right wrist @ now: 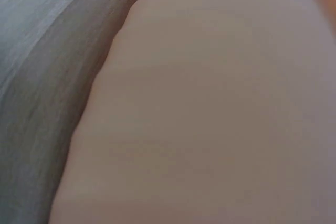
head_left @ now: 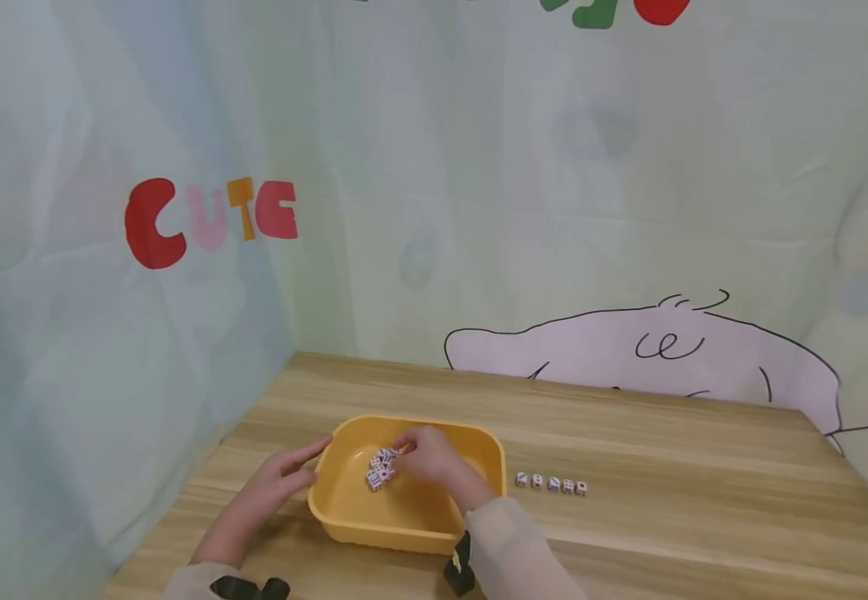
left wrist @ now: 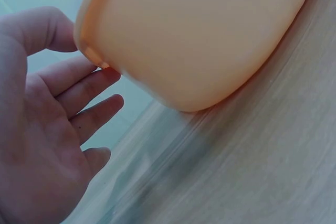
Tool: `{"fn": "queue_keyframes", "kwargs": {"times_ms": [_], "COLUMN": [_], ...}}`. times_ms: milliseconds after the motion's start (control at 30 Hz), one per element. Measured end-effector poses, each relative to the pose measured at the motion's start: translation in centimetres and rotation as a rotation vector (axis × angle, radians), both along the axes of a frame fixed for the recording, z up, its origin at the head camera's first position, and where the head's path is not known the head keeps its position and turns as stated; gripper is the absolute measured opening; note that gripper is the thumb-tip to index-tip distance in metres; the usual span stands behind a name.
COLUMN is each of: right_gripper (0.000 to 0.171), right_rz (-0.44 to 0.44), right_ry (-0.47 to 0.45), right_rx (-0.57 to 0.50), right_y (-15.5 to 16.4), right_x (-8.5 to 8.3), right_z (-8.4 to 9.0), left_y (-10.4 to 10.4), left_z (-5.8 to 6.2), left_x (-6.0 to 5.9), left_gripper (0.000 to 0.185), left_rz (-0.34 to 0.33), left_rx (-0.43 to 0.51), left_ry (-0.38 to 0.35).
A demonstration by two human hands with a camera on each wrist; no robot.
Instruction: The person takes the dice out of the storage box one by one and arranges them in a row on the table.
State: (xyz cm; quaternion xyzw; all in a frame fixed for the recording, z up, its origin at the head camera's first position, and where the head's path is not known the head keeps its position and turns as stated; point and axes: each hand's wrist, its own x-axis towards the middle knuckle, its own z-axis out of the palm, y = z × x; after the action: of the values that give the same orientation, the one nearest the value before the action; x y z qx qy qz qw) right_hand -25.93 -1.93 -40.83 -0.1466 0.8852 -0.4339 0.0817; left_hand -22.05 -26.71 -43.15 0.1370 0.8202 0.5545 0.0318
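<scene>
A yellow plastic basin [head_left: 403,537] stands on the table, with a small cluster of white dice [head_left: 377,477] on the left part of its floor. My right hand [head_left: 434,457] reaches over the right side into the basin, bent fingers down at the edge of the dice; I cannot tell whether a die is between them. My left hand [head_left: 272,492] is at the basin's left side, its thumb and fingertips at the rim [left wrist: 86,45] and its other fingers loosely spread. In the right wrist view the basin's outer wall [right wrist: 199,103] hides the right hand.
Right of the basin, several white dice [head_left: 554,483] form a row on the wooden table [head_left: 666,517]. Printed cloth walls [head_left: 418,208] rise along the table's left and back edges.
</scene>
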Motion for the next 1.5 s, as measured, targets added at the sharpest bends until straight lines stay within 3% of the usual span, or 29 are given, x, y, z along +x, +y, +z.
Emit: {"fn": "queue_keyframes", "kwargs": {"times_ms": [333, 600, 900, 1500], "right_gripper": [0.015, 0.018, 0.017, 0.009], "right_rz": [-0.026, -0.001, -0.011, -0.036], "right_ry": [-0.04, 0.005, 0.045, 0.066], "right_rx": [-0.005, 0.012, 0.077, 0.169], "right_y": [-0.4, -0.6, -0.6, -0.8], "right_x": [-0.4, -0.5, -0.3, 0.1], "right_z": [-1.0, -1.4, -1.4, -1.6], "left_y": [-0.1, -0.3, -0.1, -0.1], "left_z": [0.1, 0.3, 0.3, -0.2], "left_x": [0.2, 0.0, -0.3, -0.2], "left_gripper": [0.056, 0.057, 0.057, 0.055], "left_rz": [0.004, -0.003, -0.033, -0.022], "left_rx": [0.012, 0.025, 0.008, 0.031], "left_ry": [-0.034, -0.061, -0.03, -0.032]}}
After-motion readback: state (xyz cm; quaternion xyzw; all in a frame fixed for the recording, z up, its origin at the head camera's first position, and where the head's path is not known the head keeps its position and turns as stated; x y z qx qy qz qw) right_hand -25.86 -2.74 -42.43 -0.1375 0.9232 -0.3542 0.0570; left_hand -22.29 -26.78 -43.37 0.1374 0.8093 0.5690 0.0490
